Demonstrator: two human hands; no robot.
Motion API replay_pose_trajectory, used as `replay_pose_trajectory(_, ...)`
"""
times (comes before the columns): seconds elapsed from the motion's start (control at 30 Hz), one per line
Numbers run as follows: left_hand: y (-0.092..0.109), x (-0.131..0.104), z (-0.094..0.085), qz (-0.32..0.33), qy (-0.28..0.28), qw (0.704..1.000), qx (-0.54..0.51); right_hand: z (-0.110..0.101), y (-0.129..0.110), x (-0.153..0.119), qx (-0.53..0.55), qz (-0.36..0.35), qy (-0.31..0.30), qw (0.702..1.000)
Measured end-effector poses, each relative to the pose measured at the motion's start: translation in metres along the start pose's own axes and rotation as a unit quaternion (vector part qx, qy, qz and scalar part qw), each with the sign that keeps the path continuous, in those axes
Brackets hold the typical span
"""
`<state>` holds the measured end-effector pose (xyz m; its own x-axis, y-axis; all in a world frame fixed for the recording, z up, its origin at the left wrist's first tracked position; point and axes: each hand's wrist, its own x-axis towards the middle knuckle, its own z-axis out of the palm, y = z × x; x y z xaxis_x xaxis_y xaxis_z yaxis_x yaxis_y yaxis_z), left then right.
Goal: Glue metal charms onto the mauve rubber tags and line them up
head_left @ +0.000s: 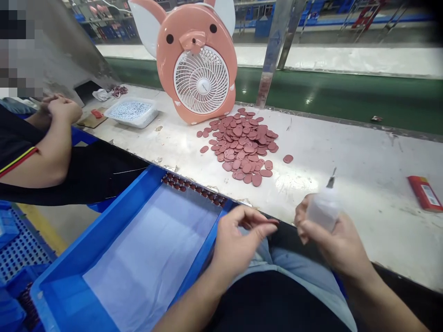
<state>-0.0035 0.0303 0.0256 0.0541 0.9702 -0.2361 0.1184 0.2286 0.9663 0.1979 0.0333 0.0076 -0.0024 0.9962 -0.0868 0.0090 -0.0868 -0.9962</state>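
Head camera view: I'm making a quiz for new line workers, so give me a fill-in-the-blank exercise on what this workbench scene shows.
1. The right hand holds a small translucent ____ with a thin metal tip.
2. The left hand pinches one flat reddish-brown piece, of the same ____ as the pile of oval pieces on the white table.
3. Behind the pile stands a pink ____ shaped like an animal's face.
4. The tray by the left hand is ____ in colour.

Missing words: bottle; colour; fan; blue
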Motion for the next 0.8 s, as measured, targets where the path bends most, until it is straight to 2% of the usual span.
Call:
replay_pose_trajectory(0.1,-0.002,-0.025,0.012,-0.091,-0.028,0.988,-0.124,0.015,-0.007,-0.017,0.046,0.048,-0.093,0.993)
replay_pose_trajectory(0.17,-0.007,-0.03,0.01,-0.117,-0.059,0.978,-0.164,0.019,-0.009,-0.023,0.076,0.067,-0.127,0.987)
replay_pose_trajectory(0.2,-0.011,-0.029,0.007,-0.131,-0.095,0.968,-0.191,0.02,-0.009,-0.024,0.09,0.074,-0.137,0.984)
replay_pose_trajectory(0.27,-0.021,-0.024,0.001,-0.17,-0.193,0.933,-0.252,0.02,-0.009,-0.026,0.109,0.09,-0.155,0.978)
replay_pose_trajectory(0.33,-0.034,-0.017,-0.002,-0.213,-0.278,0.882,-0.316,0.02,-0.009,-0.027,0.118,0.109,-0.18,0.97)
replay_pose_trajectory(0.4,-0.046,-0.011,0.001,-0.242,-0.324,0.842,-0.357,0.021,-0.01,-0.028,0.117,0.13,-0.208,0.962)
replay_pose_trajectory(0.47,-0.056,-0.008,0.007,-0.257,-0.346,0.819,-0.379,0.021,-0.011,-0.029,0.094,0.149,-0.209,0.962)
replay_pose_trajectory(0.53,-0.061,-0.009,0.013,-0.263,-0.352,0.808,-0.394,0.019,-0.012,-0.031,0.061,0.16,-0.156,0.973)
replay_pose_trajectory(0.6,-0.06,-0.012,0.016,-0.26,-0.334,0.806,-0.414,0.012,-0.016,-0.032,0.04,0.165,-0.09,0.981)
replay_pose_trajectory(0.7,-0.046,-0.017,0.013,-0.249,-0.232,0.816,-0.467,-0.003,-0.025,-0.035,-0.008,0.163,-0.032,0.986)
replay_pose_trajectory(0.8,-0.03,-0.02,0.01,-0.246,-0.12,0.82,-0.503,-0.02,-0.033,-0.039,-0.095,0.129,0.024,0.987)
